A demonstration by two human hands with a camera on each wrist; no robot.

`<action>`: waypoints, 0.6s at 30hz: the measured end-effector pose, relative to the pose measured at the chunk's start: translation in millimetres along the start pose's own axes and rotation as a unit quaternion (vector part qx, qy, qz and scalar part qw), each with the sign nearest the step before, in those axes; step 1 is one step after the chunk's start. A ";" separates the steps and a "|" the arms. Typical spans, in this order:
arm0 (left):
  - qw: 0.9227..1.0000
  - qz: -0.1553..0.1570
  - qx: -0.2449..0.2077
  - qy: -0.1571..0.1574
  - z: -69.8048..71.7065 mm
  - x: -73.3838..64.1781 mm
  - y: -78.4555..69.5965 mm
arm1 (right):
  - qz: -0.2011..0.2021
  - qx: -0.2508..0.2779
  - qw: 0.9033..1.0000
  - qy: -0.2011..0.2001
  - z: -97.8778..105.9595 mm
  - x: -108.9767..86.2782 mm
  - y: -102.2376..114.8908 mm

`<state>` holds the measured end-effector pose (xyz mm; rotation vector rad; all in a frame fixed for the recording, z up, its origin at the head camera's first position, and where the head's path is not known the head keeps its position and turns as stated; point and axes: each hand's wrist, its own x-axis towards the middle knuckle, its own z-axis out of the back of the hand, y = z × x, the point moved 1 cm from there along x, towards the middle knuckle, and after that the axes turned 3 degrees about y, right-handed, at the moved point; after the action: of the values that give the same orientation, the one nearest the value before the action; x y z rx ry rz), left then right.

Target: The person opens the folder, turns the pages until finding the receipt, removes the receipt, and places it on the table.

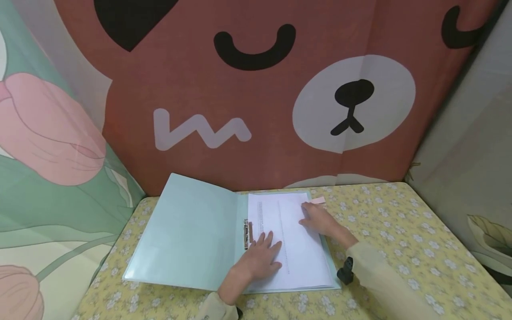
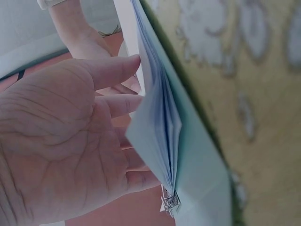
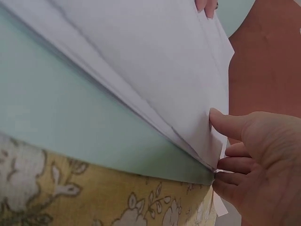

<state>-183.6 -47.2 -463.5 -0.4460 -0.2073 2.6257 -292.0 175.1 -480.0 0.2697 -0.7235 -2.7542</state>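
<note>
A light green ring binder [image 1: 192, 235] lies spread wide, its cover to the left and a stack of white paper [image 1: 306, 249] on its right side. The metal clip [image 1: 246, 234] sits along the spine. My left hand [image 1: 260, 262] rests with straight, spread fingers on the top sheet, near the clip. In the left wrist view, the lower edges of the paper [image 2: 157, 127] fan apart. At the paper's upper right corner is my right hand [image 1: 320, 218]; its thumb lies on the top sheet and its fingers bend at the edge, pinching the corner [image 3: 207, 155]. A pale pink tab [image 1: 318, 200] sticks out there.
A yellow floral cloth [image 1: 380, 222] covers the table under the binder. Behind it hangs a reddish-brown curtain [image 1: 272, 93] with a bear face, close to the table's far edge. More printed fabric [image 1: 52, 133] hangs at the left. A dark device [image 1: 346, 270] is at the right wrist.
</note>
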 end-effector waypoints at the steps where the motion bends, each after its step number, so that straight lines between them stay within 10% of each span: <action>1: 1.000 0.001 -0.001 0.000 -0.1 -0.1 -0.1 | -0.001 -0.003 1.000 -0.002 -0.5 0.6 0.2; 18: 1.000 -0.001 -0.004 0.001 1.4 -0.7 -1.4 | -0.001 0.016 0.998 -0.053 -4.5 2.9 9.0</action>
<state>-182.9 -46.4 -461.7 -0.4518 -0.2174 2.6222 -291.6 164.6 -479.6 0.1322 -0.7957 -2.7775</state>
